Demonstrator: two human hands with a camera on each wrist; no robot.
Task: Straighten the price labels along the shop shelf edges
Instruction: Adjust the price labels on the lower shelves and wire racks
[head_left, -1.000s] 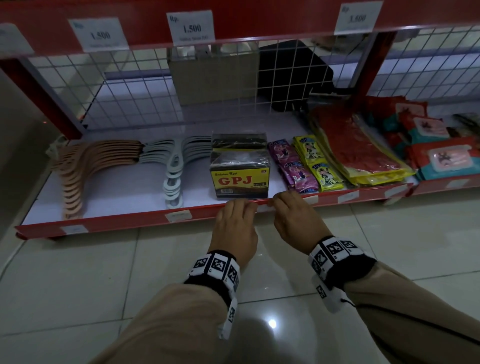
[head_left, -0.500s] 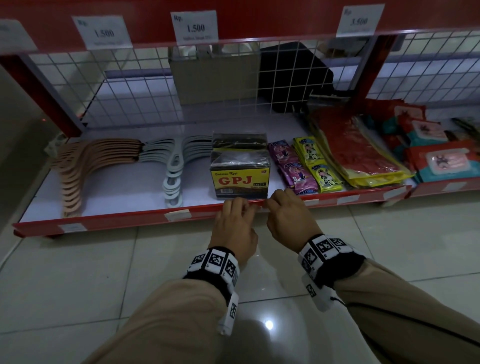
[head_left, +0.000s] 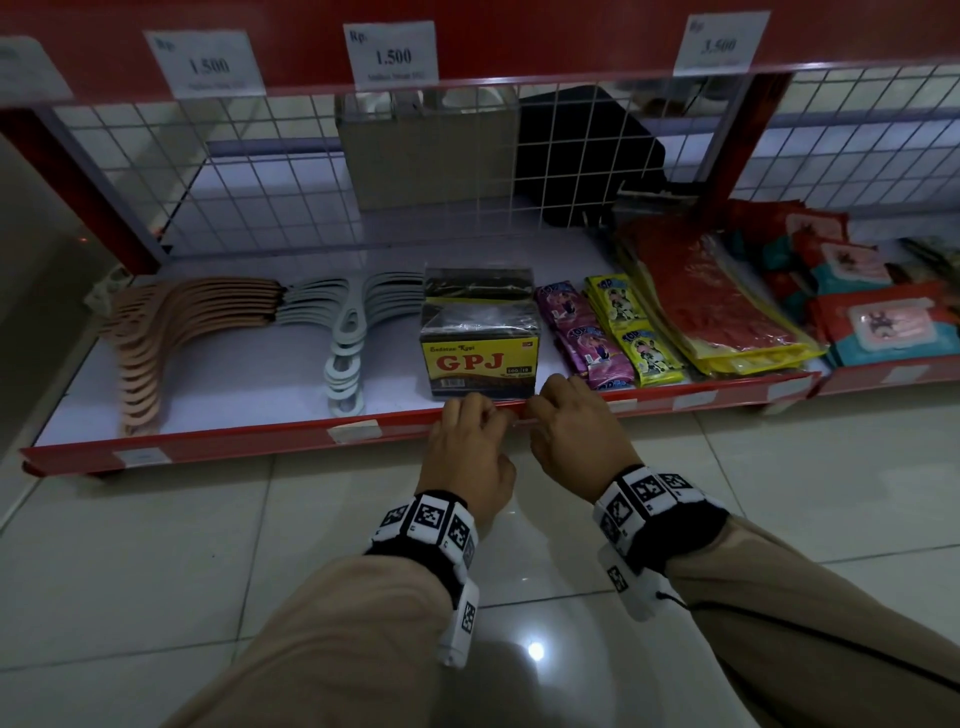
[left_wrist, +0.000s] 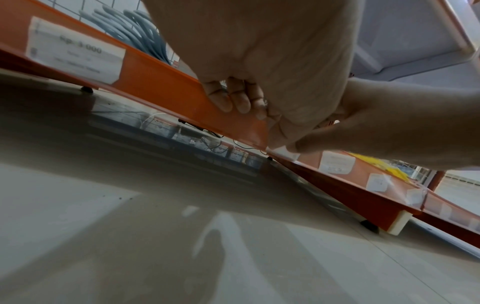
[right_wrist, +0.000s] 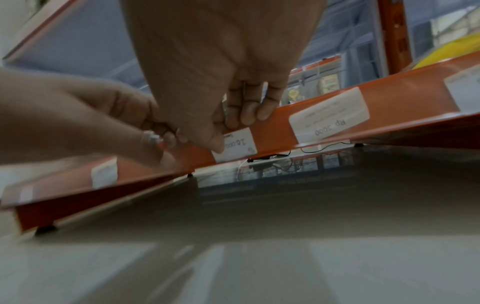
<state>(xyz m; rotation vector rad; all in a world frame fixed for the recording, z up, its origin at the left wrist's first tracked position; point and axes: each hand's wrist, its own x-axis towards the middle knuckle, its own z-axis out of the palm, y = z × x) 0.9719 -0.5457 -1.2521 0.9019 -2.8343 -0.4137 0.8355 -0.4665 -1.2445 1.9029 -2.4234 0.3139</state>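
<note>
A white price label (right_wrist: 239, 144) reading 10.000 sits on the red shelf edge (head_left: 234, 441), below the GPJ box (head_left: 478, 358). My right hand (head_left: 563, 400) curls its fingers over the top of the edge, and its thumb presses the label's left end. My left hand (head_left: 475, 410) grips the same edge just to the left, fingers (left_wrist: 233, 100) hooked over the top and thumb underneath. From the head view both hands hide the label. Other labels (right_wrist: 330, 117) (left_wrist: 75, 51) (head_left: 355, 430) sit along the same edge.
On the bottom shelf lie tan hangers (head_left: 171, 332), grey hangers (head_left: 348, 332), sachets (head_left: 613, 332), red packets (head_left: 706, 296) and wipes packs (head_left: 883, 327). The upper shelf edge carries price cards (head_left: 392, 54) (head_left: 722, 44). Glossy floor tiles (head_left: 156, 571) lie beneath my arms.
My right hand has slid a little left along the shelf edge, closing in on the left hand. The left hand has stayed about where it was.
</note>
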